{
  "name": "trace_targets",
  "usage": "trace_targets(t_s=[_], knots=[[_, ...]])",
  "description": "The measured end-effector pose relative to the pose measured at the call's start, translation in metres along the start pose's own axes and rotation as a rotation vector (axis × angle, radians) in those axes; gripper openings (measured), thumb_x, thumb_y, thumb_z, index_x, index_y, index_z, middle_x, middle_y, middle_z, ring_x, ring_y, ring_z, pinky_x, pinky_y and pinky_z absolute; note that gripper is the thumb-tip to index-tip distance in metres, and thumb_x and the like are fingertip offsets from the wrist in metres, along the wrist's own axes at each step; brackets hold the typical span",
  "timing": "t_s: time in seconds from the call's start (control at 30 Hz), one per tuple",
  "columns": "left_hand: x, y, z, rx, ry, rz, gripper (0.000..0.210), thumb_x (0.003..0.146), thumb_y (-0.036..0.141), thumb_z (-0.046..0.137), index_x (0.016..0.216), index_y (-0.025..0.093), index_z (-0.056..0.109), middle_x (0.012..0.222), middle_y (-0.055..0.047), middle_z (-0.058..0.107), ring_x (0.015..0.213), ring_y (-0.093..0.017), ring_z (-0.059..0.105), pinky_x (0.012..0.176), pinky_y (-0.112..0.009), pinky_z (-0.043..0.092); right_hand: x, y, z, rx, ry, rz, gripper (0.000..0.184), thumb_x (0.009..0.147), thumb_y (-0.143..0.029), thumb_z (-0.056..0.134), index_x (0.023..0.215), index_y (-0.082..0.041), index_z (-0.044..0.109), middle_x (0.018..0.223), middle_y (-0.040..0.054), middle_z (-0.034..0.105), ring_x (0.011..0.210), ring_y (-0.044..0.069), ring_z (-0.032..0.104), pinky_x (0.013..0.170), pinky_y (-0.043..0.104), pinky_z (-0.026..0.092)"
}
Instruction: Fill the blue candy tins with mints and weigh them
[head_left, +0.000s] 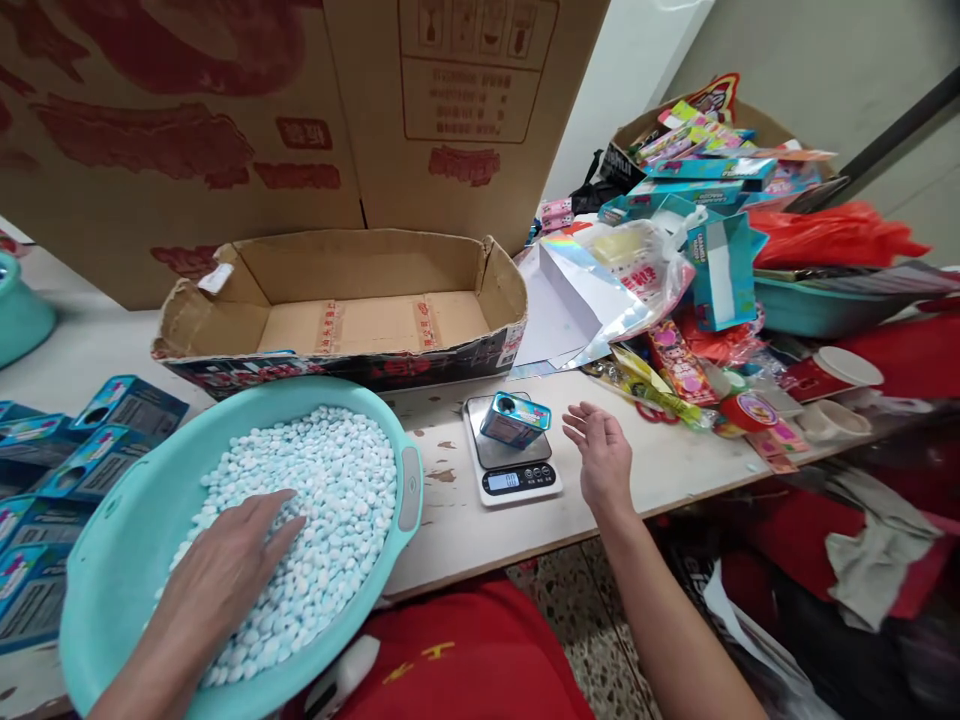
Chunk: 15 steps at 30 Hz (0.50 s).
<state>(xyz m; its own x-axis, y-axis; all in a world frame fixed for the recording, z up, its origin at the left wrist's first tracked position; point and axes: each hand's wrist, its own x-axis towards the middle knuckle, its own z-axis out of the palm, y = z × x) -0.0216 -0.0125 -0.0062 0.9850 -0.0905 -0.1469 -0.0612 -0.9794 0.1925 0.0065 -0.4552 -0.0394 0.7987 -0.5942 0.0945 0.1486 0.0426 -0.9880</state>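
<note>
My left hand [225,565] rests over the small white and pale-blue candies [337,480], its fingers stretched out and its thumb apart. A large turquoise basin [90,560] holds the candies. To the right, a white digital scale [553,487] bears a small blue box [517,420] on its metal plate; the box has a round dark opening on its upper side. Beside the scale, apart from the box, my right hand [604,455] hovers with loosely bent fingers and nothing in them. The scale's display is lit and appears to read zero.
Behind the basin lies an open shallow carton [375,325], backed by a tall cardboard box [225,150]. Several blue boxes [90,460] stand at left. Packaging, wrappers and a paper cup [832,370] crowd the table's right side. The table edge [480,560] runs close in front.
</note>
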Motion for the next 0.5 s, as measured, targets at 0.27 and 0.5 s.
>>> trace_targets(t_s=[0.27, 0.5], knots=[[0.001, -0.002, 0.002, 0.047, -0.008, 0.106, 0.053, 0.089, 0.048, 0.032, 0.121, 0.016, 0.059, 0.121, -0.012, 0.062, 0.114, -0.032, 0.054, 0.100, -0.045, 0.039, -0.005, 0.005, -0.014, 0.065, 0.131, 0.138, 0.046, 0.077, -0.059, 0.065, 0.097, -0.017, 0.064, 0.093, 0.0052, 0.068, 0.085, 0.016, 0.066, 0.077, 0.030, 0.050], [-0.002, 0.004, -0.001, 0.071, 0.007, 0.108, 0.049, 0.090, 0.044, 0.033, 0.119, 0.016, 0.060, 0.121, -0.011, 0.062, 0.114, -0.031, 0.054, 0.099, -0.043, 0.041, -0.003, 0.004, -0.012, 0.038, 0.098, 0.127, 0.045, 0.075, -0.057, 0.067, 0.096, -0.017, 0.064, 0.092, 0.0049, 0.068, 0.084, 0.015, 0.066, 0.077, 0.029, 0.051]])
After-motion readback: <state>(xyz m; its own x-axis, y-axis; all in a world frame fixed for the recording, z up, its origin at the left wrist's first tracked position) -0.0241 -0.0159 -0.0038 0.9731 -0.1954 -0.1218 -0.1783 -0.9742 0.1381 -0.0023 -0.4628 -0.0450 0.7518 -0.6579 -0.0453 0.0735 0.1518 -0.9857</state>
